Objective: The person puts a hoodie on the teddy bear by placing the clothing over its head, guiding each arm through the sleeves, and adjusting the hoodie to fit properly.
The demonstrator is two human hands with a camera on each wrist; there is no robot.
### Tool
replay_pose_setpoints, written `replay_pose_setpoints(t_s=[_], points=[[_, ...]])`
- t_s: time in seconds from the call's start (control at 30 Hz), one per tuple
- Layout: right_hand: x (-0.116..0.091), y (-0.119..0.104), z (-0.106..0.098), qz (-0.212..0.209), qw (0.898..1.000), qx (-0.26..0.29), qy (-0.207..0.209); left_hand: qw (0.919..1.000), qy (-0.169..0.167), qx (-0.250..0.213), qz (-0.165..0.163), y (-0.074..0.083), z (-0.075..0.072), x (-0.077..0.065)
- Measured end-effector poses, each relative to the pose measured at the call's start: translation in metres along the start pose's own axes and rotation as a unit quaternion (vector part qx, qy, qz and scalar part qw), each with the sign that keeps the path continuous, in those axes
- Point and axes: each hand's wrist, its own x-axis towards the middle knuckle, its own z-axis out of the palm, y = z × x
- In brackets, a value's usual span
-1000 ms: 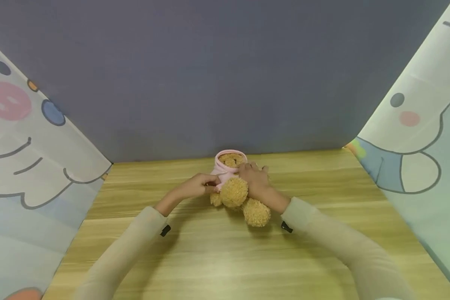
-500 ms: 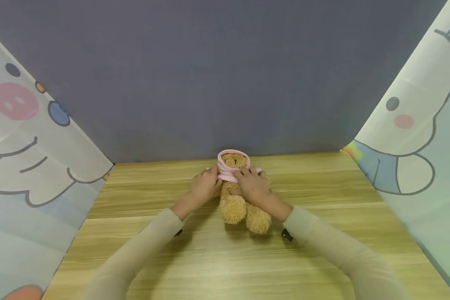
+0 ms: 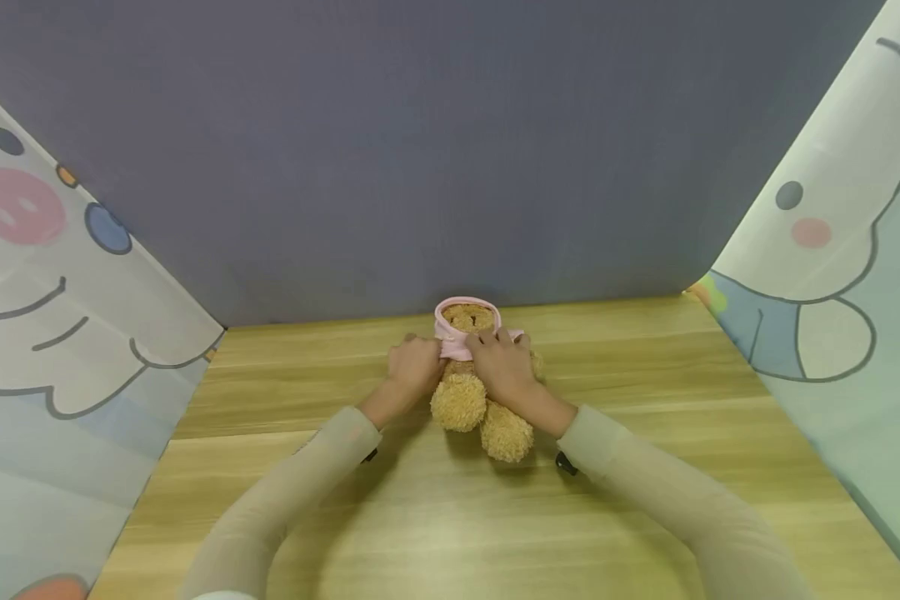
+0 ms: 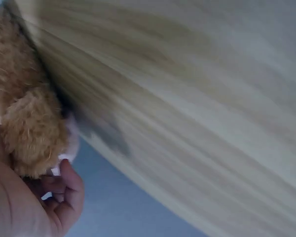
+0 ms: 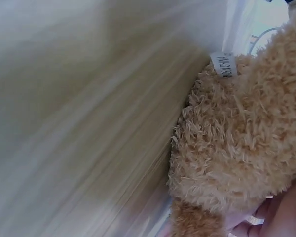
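Here's the plush toy (image 3: 461,390), squarely between the 2 hands on the wooden tabletop (image 3: 450,533), its face ringed by the pink top (image 3: 456,347) at 12 o'clock, 2 fuzzy feet down towards 6! At 9 o'clock, the left hand (image 3: 416,365) curls in, pinching that pink cloth; at 3, the right hand (image 3: 505,365) grips it too, white label (image 5: 223,64) showing on the fur!

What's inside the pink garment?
A tan plush toy: its fur, with small dark marks, shows through the collar opening of the pink garment, and its legs extend below. Whatever lies directly under the fabric is covered and can't be seen.
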Motion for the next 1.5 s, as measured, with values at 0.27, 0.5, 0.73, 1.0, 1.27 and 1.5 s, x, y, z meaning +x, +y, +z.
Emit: replay_pose_setpoints(t_s=[0.27,0.5,0.73,1.0,1.27,1.5], points=[[0.014,-0.005,0.013,0.026,0.996,-0.048,0.071,0.9973,0.013,0.047,0.054,0.006,-0.008,-0.017],[0.036,-0.007,0.012,0.098,0.992,-0.025,-0.077,0.9941,0.039,-0.013,0.101,0.002,-0.005,-0.013],[0.037,-0.002,0.016,0.076,0.995,-0.001,-0.064,0.9939,-0.017,-0.01,0.108,-0.005,-0.013,-0.007],[0.018,0.031,-0.008,-0.112,0.967,0.186,-0.136,0.9948,-0.056,-0.083,0.021,-0.025,0.002,-0.013],[0.016,0.071,-0.023,-0.156,0.944,0.216,-0.195,0.9833,0.114,-0.06,0.129,-0.02,-0.003,-0.014],[0.012,0.068,-0.001,-0.191,0.952,0.219,-0.1,0.9606,0.135,-0.145,0.195,-0.018,-0.001,-0.015]])
